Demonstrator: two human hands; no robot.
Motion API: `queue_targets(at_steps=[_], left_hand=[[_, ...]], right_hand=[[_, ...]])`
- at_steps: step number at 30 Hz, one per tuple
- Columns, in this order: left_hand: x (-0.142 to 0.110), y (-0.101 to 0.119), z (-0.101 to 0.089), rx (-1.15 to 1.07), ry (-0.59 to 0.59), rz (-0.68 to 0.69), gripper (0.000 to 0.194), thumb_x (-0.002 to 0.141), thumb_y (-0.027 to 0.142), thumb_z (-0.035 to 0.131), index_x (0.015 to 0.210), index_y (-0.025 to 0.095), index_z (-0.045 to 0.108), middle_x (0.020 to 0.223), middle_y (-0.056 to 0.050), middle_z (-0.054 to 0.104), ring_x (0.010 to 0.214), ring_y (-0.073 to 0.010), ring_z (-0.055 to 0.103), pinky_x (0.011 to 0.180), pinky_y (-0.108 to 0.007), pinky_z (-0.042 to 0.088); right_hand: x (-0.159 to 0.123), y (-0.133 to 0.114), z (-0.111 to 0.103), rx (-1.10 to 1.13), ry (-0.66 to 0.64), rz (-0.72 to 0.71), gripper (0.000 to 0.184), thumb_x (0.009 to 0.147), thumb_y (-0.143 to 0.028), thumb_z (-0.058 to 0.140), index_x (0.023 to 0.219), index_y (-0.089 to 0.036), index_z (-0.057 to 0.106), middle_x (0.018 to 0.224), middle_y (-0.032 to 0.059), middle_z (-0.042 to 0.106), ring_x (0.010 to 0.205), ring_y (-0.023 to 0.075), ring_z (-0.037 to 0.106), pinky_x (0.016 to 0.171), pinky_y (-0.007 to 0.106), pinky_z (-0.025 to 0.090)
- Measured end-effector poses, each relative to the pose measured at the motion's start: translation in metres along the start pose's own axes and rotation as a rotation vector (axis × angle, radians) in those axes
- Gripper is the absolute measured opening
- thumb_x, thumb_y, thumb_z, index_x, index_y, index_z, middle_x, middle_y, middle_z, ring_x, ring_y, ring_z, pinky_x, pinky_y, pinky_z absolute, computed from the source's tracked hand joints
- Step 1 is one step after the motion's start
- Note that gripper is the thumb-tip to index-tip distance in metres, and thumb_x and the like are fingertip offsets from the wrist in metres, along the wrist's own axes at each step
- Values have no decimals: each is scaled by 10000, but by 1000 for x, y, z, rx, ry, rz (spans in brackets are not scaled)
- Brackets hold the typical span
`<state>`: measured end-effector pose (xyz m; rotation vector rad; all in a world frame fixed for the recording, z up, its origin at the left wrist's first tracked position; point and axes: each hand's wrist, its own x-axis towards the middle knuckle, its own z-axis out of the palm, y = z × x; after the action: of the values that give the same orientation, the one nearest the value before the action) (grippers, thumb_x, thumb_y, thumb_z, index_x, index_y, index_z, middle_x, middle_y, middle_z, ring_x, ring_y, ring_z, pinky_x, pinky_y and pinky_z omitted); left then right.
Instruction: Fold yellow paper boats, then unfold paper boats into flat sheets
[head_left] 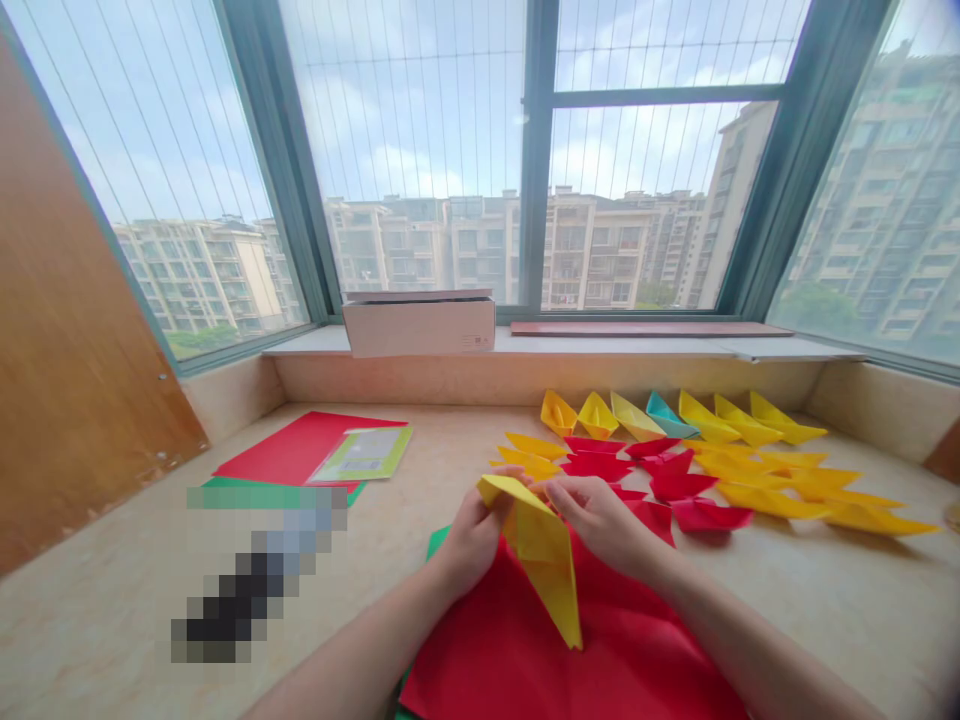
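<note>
A yellow folded paper (541, 550), with creased flaps and a long point hanging toward me, is held up between both hands. My left hand (476, 530) grips its left upper edge, fingers closed and partly hidden behind it. On the other side my right hand (589, 515) pinches the upper right edge. Below them lies a large red paper sheet (487, 655), with green paper (437, 541) showing from under its left side. Just beyond my hands sit several red paper boats (686, 487).
Rows of yellow paper boats (772, 500) and one blue boat (667, 415) stand at the right. Red sheets (289, 450) and a pale green packet (367, 455) lie at the left, behind a pixelated item (255, 580). A white box (420, 328) rests on the window ledge.
</note>
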<state>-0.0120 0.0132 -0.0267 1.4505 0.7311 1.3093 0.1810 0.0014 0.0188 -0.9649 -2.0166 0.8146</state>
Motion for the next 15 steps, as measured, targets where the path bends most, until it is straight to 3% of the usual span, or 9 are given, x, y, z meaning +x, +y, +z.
queue_targets(at_steps=[5, 10, 15], left_hand=[[-1, 6, 2, 176, -60, 21, 363, 871, 462, 643, 1069, 161, 692, 1061, -104, 707, 966, -252, 644, 910, -368, 499], [-2, 10, 5, 224, -94, 21, 261, 882, 387, 640, 1005, 167, 708, 1035, -86, 701, 950, -234, 632, 919, -352, 488], [0, 7, 0, 217, -51, -22, 323, 874, 416, 646, 1052, 152, 700, 1026, -93, 717, 949, -250, 646, 868, -340, 501]], right_hand=[[-17, 4, 4, 106, -31, 65, 397, 949, -500, 540, 1134, -189, 703, 971, 83, 717, 979, 272, 641, 892, 386, 491], [-23, 12, 5, 289, -86, 170, 423, 921, -497, 593, 1217, -198, 644, 1090, 85, 694, 959, 247, 641, 851, 368, 514], [-26, 15, 12, 321, -76, 146, 488, 898, -486, 633, 1314, -232, 599, 1192, 88, 660, 929, 222, 645, 804, 339, 528]])
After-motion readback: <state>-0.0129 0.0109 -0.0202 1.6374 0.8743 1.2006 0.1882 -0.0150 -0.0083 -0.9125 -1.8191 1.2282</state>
